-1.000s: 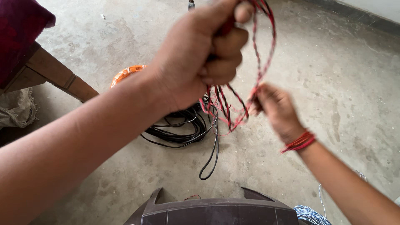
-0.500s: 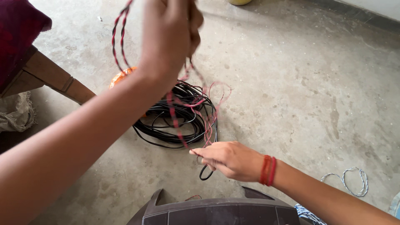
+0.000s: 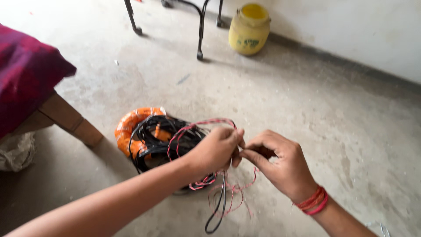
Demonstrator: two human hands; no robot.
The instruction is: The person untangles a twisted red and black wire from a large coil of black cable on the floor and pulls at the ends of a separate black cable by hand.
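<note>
Where a second ago the left hand (image 3: 217, 149) was raised high, it now sits low, closed on the red-and-black twisted wire (image 3: 197, 126) over the black cable coil (image 3: 151, 147), right hand (image 3: 278, 164) pinching the same wire beside it, slack gathered

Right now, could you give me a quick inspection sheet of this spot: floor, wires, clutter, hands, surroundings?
Surface: bare grey concrete floor, stained and dusty.
Job's things: red-and-black twisted wire, looped, held between both hands, loose turns trailing to the floor.
Clutter: yellow jar by the wall; pale cloth under the bench.
Grippers: left hand closed on the wire; right hand, red thread at the wrist, pinching it beside the left.
Cables: black cable coil lying over an orange coil.
Surroundings: wooden bench leg, dark red cushion, black metal legs, white wall.
</note>
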